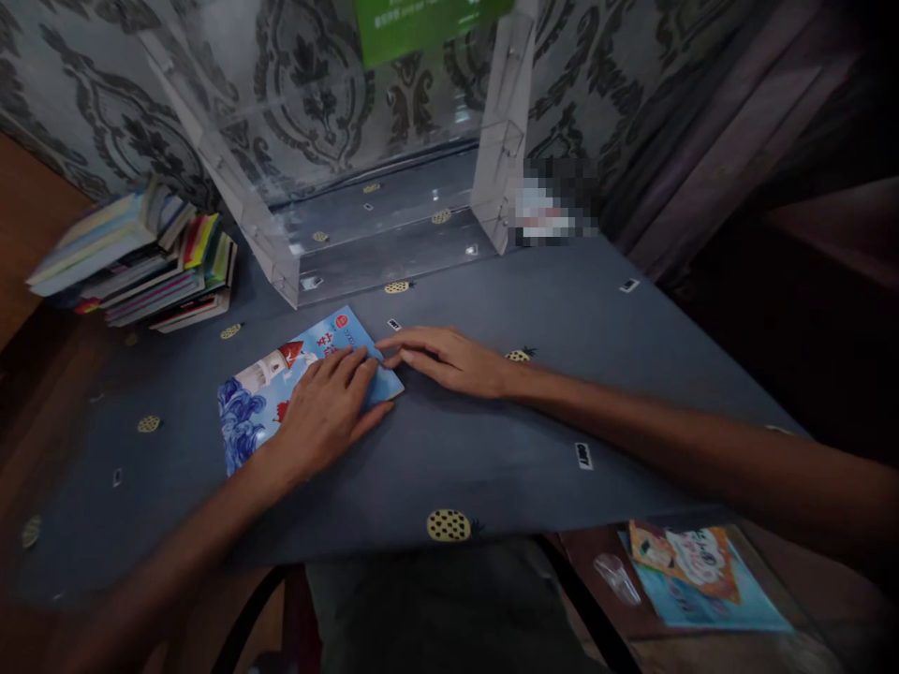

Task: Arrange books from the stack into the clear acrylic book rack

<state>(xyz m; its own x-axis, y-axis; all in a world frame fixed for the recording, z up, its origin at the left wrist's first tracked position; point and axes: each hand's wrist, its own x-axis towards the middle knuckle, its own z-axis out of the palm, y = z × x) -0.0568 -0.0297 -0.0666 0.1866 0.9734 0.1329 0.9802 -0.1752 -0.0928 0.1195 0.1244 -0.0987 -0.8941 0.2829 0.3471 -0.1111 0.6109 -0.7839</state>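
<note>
A light blue book (pixel 263 370) lies on the dark table, its cover showing a white tower with a red roof, dark blue swirls and red lettering. Across its right half rests my left hand (pixel 330 398), palm down with the fingers stretched out, covering part of the cover. My right hand (pixel 446 360) reaches in from the right. Its extended fingertips touch or nearly touch the book's right edge, close to my left fingers. Neither hand grasps anything.
Behind the book stands a clear acrylic rack (pixel 492 178) with a green sheet (pixel 428 23) at its top. A leaning stack of books (pixel 140 257) sits at the back left. Below the table's right front edge are colourful packets (pixel 709 580) and a clear plastic item (pixel 618 578).
</note>
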